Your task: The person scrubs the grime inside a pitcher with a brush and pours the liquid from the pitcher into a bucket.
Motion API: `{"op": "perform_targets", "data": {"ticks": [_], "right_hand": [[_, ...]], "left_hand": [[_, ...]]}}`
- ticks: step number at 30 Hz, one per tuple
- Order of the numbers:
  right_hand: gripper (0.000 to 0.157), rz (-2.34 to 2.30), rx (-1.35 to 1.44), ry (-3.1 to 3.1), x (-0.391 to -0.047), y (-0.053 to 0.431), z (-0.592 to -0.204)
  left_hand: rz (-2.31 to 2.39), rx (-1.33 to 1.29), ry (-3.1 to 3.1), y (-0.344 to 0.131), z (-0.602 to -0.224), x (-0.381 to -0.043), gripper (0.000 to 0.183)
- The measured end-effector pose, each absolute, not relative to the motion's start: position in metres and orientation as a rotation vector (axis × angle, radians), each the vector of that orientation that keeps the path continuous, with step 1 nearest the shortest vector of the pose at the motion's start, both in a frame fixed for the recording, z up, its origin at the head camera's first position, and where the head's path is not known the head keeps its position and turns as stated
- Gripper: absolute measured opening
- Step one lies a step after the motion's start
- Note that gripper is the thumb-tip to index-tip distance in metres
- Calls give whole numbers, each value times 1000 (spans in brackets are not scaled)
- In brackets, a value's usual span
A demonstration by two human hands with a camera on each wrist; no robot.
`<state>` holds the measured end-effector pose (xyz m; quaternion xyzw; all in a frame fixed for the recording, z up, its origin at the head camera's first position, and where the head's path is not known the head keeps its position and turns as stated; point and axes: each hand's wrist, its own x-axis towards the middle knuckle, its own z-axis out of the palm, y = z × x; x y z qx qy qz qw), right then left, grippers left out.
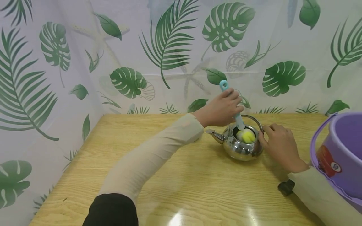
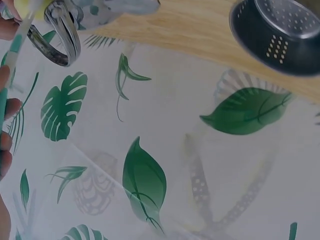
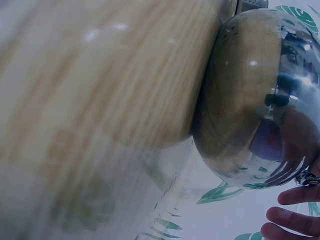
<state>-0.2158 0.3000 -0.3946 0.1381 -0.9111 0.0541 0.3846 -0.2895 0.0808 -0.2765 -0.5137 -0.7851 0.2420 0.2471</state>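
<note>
Wooden table: above the kettle, left hand grips brush slanting inside; right hand pinches kettle handle.

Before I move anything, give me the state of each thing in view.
Kettle: upright, mouth uncovered.
Sponge brush: tilted, yellow-and-white head at the kettle's mouth.
Left hand: holding the brush's handle.
Right hand: holding the kettle's handle near its base.
Purple bucket: upright, handle lowered.
Perforated metal piece: resting on the wooden table.
</note>
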Motion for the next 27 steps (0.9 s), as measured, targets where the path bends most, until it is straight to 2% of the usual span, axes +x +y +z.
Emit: {"op": "perform_targets", "data": {"ticks": [11,27], "right_hand": [[17,140,332,-2337,-215,298,-394],[17,136,342,-2341,-212,297,-392]], "left_hand": [[661,-1569,-2106,83,-262,-295,40],[900,-1582,-1942,98,-246,-278,34]]}}
